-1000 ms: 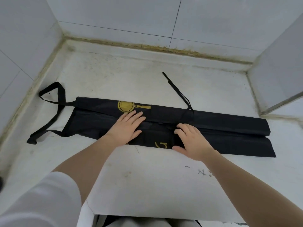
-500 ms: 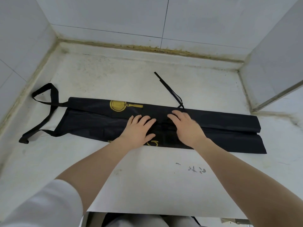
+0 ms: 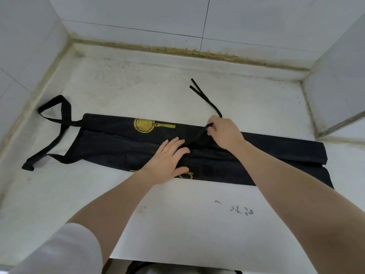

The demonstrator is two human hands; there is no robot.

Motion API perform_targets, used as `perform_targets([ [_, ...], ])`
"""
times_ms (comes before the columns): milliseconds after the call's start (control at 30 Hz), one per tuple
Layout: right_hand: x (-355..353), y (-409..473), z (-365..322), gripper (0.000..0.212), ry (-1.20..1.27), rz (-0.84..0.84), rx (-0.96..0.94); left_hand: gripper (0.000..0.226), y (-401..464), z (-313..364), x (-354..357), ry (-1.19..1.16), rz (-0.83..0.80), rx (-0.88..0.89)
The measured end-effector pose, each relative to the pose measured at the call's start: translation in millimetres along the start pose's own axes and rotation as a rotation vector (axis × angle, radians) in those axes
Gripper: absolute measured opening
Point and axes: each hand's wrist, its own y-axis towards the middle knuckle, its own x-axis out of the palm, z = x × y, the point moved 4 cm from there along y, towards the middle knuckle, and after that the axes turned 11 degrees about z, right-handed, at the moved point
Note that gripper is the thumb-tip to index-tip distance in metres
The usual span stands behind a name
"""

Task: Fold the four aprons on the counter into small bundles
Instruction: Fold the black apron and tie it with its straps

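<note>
One black apron (image 3: 110,143) with a yellow pan logo lies across the white counter (image 3: 177,210), folded lengthwise into a long narrow strip. Its neck loop (image 3: 59,117) trails off the left end. My left hand (image 3: 167,161) rests flat on the middle of the strip with fingers spread. My right hand (image 3: 223,133) is at the strip's far edge and pinches the waist tie (image 3: 205,97), whose two loose ends run away toward the back wall. No other apron shows.
Tiled walls close the counter at the back, left and right, with a stained seam (image 3: 187,50) along the back. A white sheet with small dark marks (image 3: 243,210) covers the near counter. Something dark shows below the front edge (image 3: 138,267).
My right hand moved from lying flat on the strip to its far edge and took hold of the waist tie. My left hand slid slightly right and stays flat.
</note>
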Motion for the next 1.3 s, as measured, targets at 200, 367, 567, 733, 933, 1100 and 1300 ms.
perform_targets([
  [200, 23.7, -2.9, -3.7, 0.051, 0.58, -0.121, 0.27, 0.074, -6.9, -8.2, -4.2, -0.023, -0.151, 0.064],
  [367, 20.2, -19.0, -12.2, 0.02, 0.288, -0.071, 0.02, 0.068, 0.6, -1.3, -13.4, 0.066, -0.237, 0.05],
  [567, 23.7, -37.7, -22.5, 0.03, 0.043, -0.123, -0.15, 0.06, 14.2, -5.9, -32.6, 0.028, -0.406, 0.002],
  [733, 18.2, -58.8, -19.4, 0.042, 0.014, -0.285, -0.16, 0.025, 30.4, -11.7, -39.3, -0.138, -0.4, -0.143],
  [933, 12.5, -50.0, -22.5, 0.031, -0.099, -0.29, -0.126, 0.02, 42.3, -23.2, -60.7, -0.166, -0.414, -0.235],
  [1100, 9.3, -29.1, -20.4, 0.02, -0.011, -0.257, 0.014, 0.023, 47.5, -59.1, -80.3, 0.037, -0.603, -0.33],
  [1300, 14.6, -8.2, -26.8, 0.026, -0.216, -0.252, -0.002, 0.016, 55.3, -93.9, -88.4, 0.552, -0.63, -0.508],
])
